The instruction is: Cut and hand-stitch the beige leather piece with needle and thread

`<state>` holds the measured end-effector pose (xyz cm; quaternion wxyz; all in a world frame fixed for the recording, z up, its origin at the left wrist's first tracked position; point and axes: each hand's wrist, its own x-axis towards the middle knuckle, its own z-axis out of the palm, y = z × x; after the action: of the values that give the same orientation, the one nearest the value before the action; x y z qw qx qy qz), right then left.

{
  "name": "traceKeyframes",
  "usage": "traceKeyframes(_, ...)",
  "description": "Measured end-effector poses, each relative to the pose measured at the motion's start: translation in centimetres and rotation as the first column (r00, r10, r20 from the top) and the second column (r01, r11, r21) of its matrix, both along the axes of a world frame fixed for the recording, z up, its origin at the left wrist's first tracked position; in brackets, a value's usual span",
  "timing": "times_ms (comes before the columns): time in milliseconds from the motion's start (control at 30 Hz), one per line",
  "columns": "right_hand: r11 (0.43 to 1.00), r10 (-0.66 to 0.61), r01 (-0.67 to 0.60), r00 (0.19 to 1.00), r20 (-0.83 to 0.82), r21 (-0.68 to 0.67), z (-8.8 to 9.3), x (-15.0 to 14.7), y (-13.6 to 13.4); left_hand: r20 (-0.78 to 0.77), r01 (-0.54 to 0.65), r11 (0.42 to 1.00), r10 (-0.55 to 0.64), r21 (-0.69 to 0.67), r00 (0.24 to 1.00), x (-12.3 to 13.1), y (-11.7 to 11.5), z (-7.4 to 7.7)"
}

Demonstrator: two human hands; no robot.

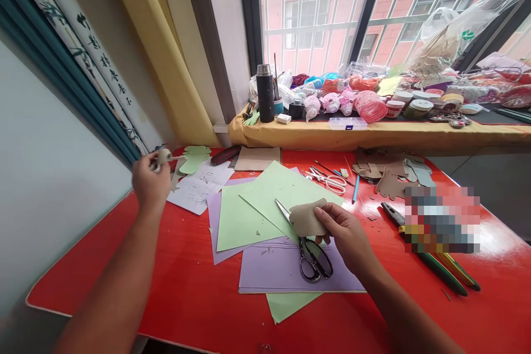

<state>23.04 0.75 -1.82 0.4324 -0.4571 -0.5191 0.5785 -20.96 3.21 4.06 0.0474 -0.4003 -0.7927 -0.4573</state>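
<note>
At the far left of the table, my left hand (150, 176) is raised, its fingers closed around a small pale, rounded object (165, 156) with a thin light tip pointing right. Its exact kind is unclear. My right hand (343, 228) pinches the right edge of a beige textured piece (307, 218), possibly fabric or card. Beneath that piece lie black-handled scissors (311, 265), their blades partly covered by it. Light green sheets (249, 215) and purple sheets (269, 274) are spread under the scissors. Cut green shapes (194, 160) rest near my left hand.
White-handled scissors (334, 183), pencils and an eraser lie at the back. Brown cut pieces (392, 183) are to the right, near green-and-yellow-handled pliers (442, 271). A handwritten paper (199, 185) sits at left. The sill holds a black thermos (265, 94), yarn (370, 106) and jars.
</note>
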Motion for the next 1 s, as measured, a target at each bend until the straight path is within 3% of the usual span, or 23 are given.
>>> traceKeyframes(100, 1.0, 0.012, -0.012, 1.0, 0.001, 0.006, 0.0, 0.0, 0.0, -0.104, -0.049, 0.995, 0.04, -0.082, 0.994, -1.7, -0.2, -0.6)
traceKeyframes(233, 1.0, 0.011, -0.011, 1.0, 0.015, 0.014, 0.0, 0.0, 0.0, -0.063, 0.057, 0.922, -0.088, -0.384, 0.994, -2.3, 0.1, -3.3)
traceKeyframes(333, 1.0, 0.008, -0.008, 1.0, 0.016, 0.009, -0.1, 0.0, 0.1, -0.071, 0.089, 0.869, -0.141, -0.486, 0.987, -2.0, 0.0, -4.7)
traceKeyframes(433, 1.0, 0.0, 0.0, 1.0, 0.011, -0.001, 0.0, 0.0, 0.1, -0.151, 0.088, 0.871, -0.182, -0.484, 0.972, -0.1, -0.9, -4.6)
traceKeyframes(533, 1.0, -0.006, 0.006, 1.0, 0.026, 0.006, 0.2, -0.1, 0.0, -0.149, 0.218, 0.842, -0.329, -0.493, 0.932, 4.2, -2.5, -4.1)
traceKeyframes(567, 1.0, -0.007, 0.007, 0.999, 0.033, 0.01, 0.2, -0.1, 0.0, -0.081, 0.363, 0.783, -0.461, -0.505, 0.883, 6.0, -3.2, -3.9)
traceKeyframes(633, 1.0, -0.011, 0.01, 0.999, 0.041, 0.016, 0.2, -0.2, -0.1, 0.083, 0.61, 0.597, -0.676, -0.522, 0.732, 9.7, -4.4, -4.0)
traceKeyframes(667, 1.0, -0.011, 0.01, 0.999, 0.043, 0.018, 0.2, -0.2, -0.1, 0.145, 0.689, 0.492, -0.749, -0.532, 0.647, 11.4, -4.9, -4.1)
traceKeyframes(733, 1.0, -0.011, 0.01, 0.999, 0.044, 0.022, 0.2, -0.2, -0.1, 0.204, 0.753, 0.377, -0.809, -0.539, 0.551, 13.9, -5.6, -4.7)
traceKeyframes(833, 1.0, -0.009, 0.008, 0.999, 0.051, 0.03, 0.1, -0.1, 0.0, 0.205, 0.762, 0.356, -0.823, -0.54, 0.53, 15.4, -5.6, -6.1)
traceKeyframes(1000, 1.0, 0.002, -0.003, 0.999, 0.052, 0.013, 0.0, -0.1, 0.1, 0.218, 0.747, 0.363, -0.804, -0.557, 0.553, 15.5, -4.7, -7.7)
